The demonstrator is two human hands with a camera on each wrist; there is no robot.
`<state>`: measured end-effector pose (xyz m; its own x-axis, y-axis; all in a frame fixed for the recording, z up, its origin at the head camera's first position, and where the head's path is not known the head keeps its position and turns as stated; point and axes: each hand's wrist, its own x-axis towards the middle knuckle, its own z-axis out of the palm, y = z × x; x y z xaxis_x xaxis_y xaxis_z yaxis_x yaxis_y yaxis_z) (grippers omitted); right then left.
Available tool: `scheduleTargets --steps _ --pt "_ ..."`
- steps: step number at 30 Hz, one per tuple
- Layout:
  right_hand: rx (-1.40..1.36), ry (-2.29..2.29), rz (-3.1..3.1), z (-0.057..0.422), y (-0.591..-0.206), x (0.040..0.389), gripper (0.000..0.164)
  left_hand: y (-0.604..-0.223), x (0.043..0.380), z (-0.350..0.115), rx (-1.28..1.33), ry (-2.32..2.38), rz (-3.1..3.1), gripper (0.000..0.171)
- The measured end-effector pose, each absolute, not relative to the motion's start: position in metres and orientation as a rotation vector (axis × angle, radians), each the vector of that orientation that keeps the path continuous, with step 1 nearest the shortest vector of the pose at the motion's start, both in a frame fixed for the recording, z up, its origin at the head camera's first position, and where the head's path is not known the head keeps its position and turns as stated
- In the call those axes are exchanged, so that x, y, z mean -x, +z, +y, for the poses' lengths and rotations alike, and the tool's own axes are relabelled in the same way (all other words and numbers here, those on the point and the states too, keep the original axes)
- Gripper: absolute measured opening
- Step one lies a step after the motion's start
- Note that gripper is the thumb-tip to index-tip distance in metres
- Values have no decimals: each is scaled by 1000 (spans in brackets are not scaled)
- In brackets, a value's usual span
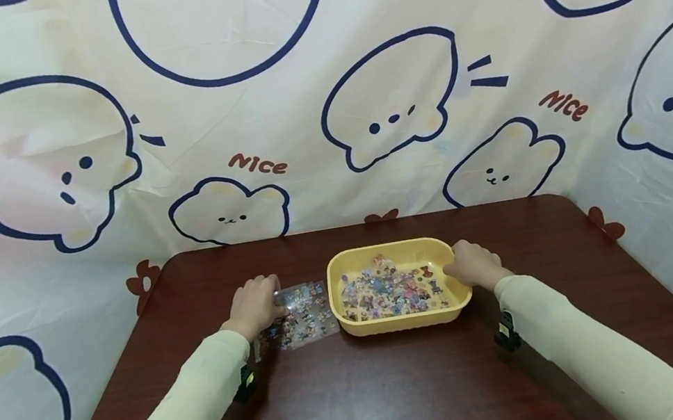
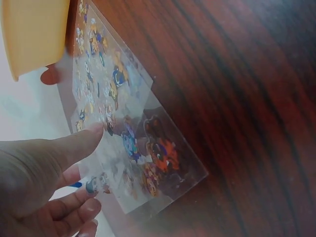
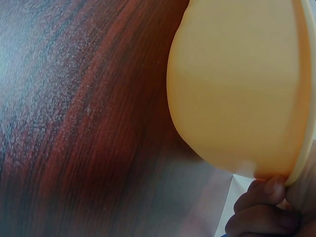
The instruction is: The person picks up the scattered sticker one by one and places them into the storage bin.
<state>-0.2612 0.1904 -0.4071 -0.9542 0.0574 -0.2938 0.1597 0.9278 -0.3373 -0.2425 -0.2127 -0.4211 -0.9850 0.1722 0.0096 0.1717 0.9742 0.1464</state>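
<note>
My left hand (image 1: 254,306) pinches clear plastic sheets of small printed cartoon stickers (image 1: 308,317) by their edge. In the left wrist view the thumb (image 2: 81,143) lies on the upper face of the sticker sheets (image 2: 116,94), with curled fingers at the far edge. Right beside them is a yellow plastic basin (image 1: 401,324), its floor covered with many loose colourful cartoon stickers (image 1: 384,291). My right hand (image 1: 474,264) grips the basin's right end at the rim, the thumb over the inside. From the right wrist, curled fingers (image 3: 259,202) show under the rim of the basin (image 3: 237,94).
Everything rests on a dark red-brown wood-grain table (image 1: 397,398). Behind it and along both sides hangs a pale cloth (image 1: 300,116) printed with cartoon animals, close to the table's back edge. Each wrist wears a small black device (image 1: 506,333) below the sleeve cuff.
</note>
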Motion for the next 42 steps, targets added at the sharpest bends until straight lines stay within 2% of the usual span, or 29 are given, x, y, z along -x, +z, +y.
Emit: scheduleTargets --steps 9,17,24,29,42 --pt "-158 -506 2804 191 -406 261 44 -421 242 -212 -333 238 3152 37" --pt "-148 -505 2814 192 -408 261 42 -419 240 -213 -367 274 3192 6" --pt "-154 -510 2808 191 -408 261 42 -418 241 -214 -339 267 3175 13" --pt "-154 -515 2796 191 -407 261 41 -416 241 -216 -327 318 3097 30" --pt "-155 -501 2802 190 -406 260 42 -409 237 -219 -303 379 3041 25"
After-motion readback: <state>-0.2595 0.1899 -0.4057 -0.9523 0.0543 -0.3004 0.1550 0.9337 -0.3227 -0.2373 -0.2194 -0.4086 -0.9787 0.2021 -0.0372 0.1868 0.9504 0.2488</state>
